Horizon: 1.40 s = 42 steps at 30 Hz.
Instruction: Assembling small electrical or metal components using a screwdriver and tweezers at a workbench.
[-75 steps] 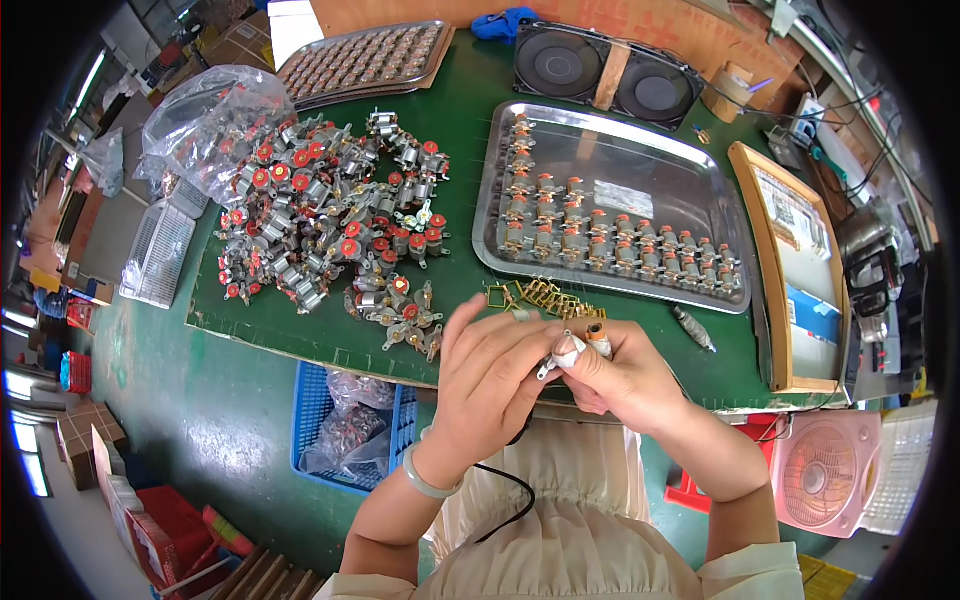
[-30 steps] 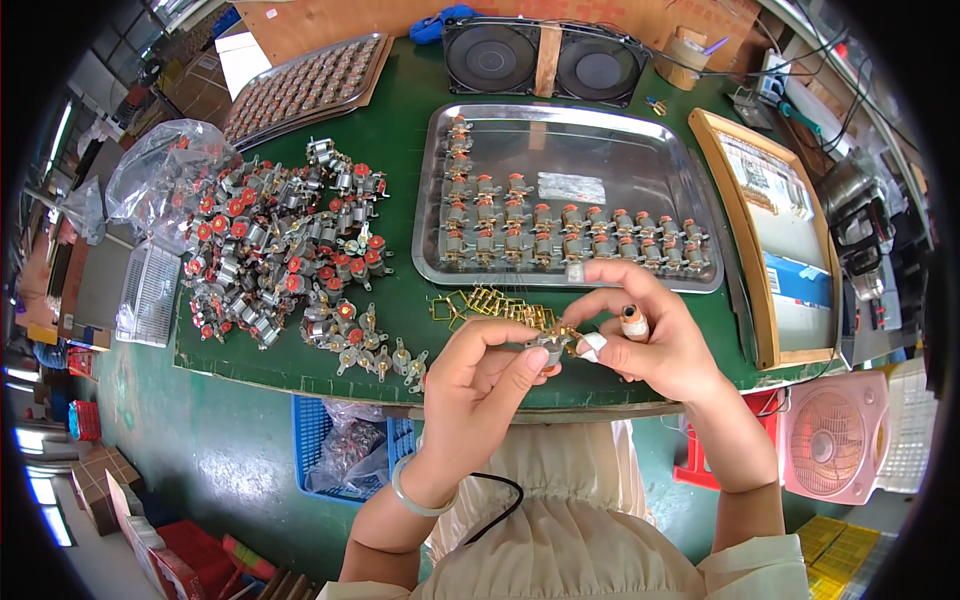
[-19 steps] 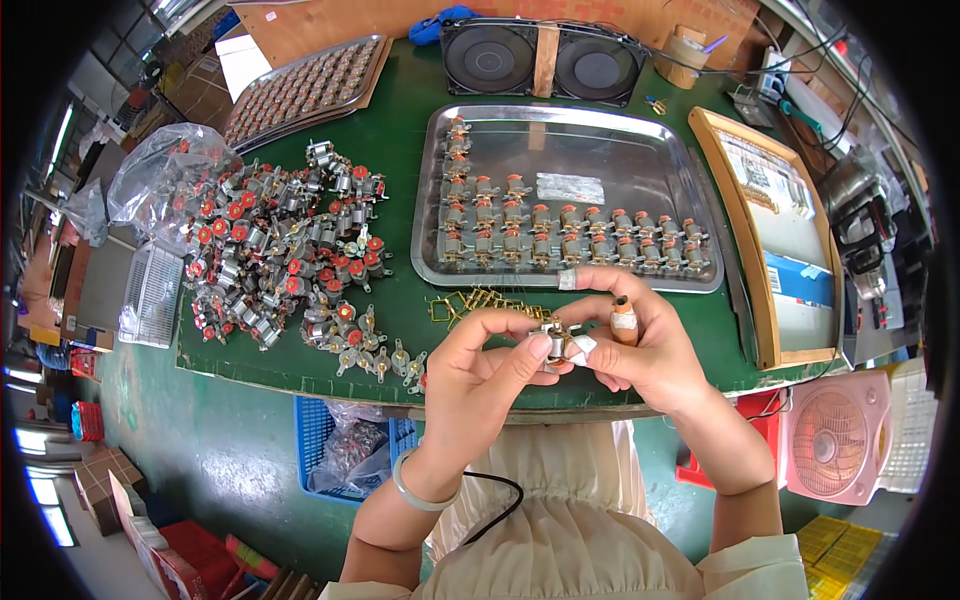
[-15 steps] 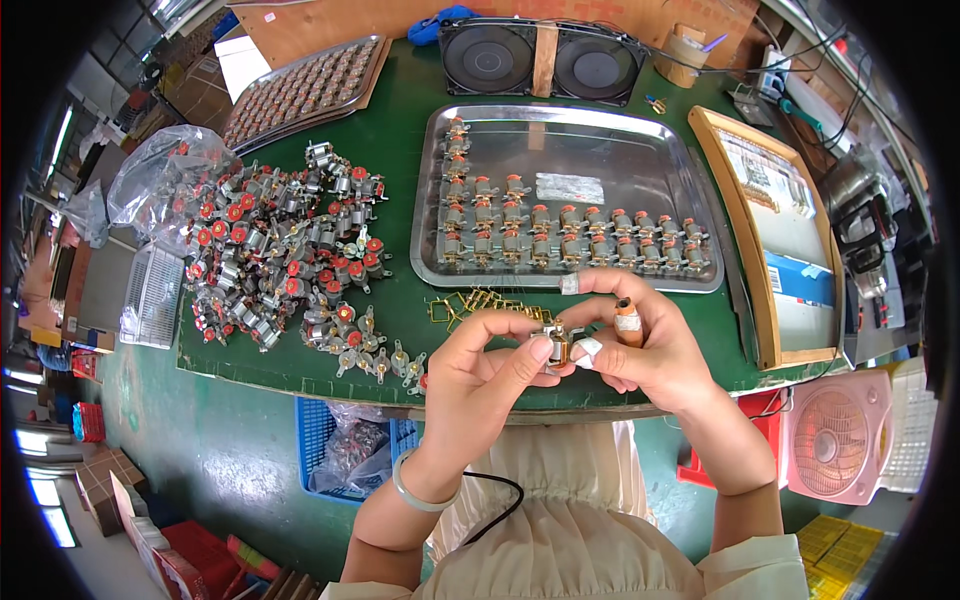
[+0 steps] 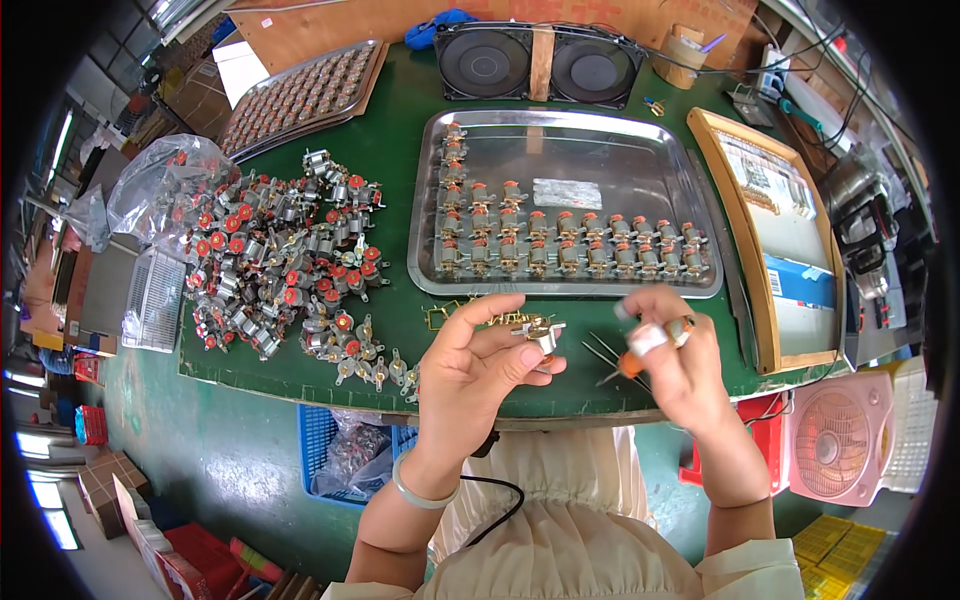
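The left hand [image 5: 478, 375] pinches a small metal motor part [image 5: 541, 335] between thumb and fingertips, just below the steel tray [image 5: 640, 175]. The right hand [image 5: 680, 365], apart from it, grips thin tweezers [image 5: 612, 362]. The loose motor pile [image 5: 285, 270] lies left of the tray.

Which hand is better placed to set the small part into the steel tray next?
Left, most likely. The left hand pinches the small metal part in its fingertips, just below the steel tray and its rows. The right hand is occupied with an orange-handled tool, so it is not free.
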Motion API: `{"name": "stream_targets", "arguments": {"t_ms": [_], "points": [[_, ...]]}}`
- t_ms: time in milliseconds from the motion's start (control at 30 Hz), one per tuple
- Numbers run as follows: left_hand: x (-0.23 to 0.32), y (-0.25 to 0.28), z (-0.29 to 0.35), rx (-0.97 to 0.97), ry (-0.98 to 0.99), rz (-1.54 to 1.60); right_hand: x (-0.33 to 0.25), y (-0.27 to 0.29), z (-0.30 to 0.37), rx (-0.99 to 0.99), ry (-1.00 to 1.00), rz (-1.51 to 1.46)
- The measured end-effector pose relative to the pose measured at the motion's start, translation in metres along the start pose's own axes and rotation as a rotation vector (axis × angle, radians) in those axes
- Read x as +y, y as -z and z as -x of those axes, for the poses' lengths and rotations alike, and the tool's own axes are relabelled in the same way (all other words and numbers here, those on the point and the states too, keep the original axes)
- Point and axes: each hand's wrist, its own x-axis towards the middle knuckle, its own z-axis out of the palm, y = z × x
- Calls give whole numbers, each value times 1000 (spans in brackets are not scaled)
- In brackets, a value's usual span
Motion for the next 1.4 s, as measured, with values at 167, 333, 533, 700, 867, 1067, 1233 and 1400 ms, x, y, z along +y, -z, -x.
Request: {"name": "stream_targets", "arguments": {"t_ms": [167, 333, 533, 700, 867, 1067, 1233, 1400], "points": [[-8, 2, -2, 52, -46, 46, 8, -7, 21, 72, -154, -685], [-11, -6, -6, 123, -15, 265, 17, -33, 24, 158, 426, -100], [-14, -17, -7, 181, -48, 275, 16, -47, 26, 256, 448, -26], [-20, -16, -9, 187, -106, 279, 20, -53, 27, 313, 389, -95], [-22, -18, -7, 205, -216, 225, 8, -43, 29, -78, -352, -801], [-22, -24, -6, 232, -273, 220, 15, -65, 29, 454, 271, -158], [-23, -22, -4, 242, -314, 205, 16, -41, 25, 55, -191, -710], [-21, -21, -3, 237, -337, 212, 3, -44, 26, -129, -419, -1185]]}}
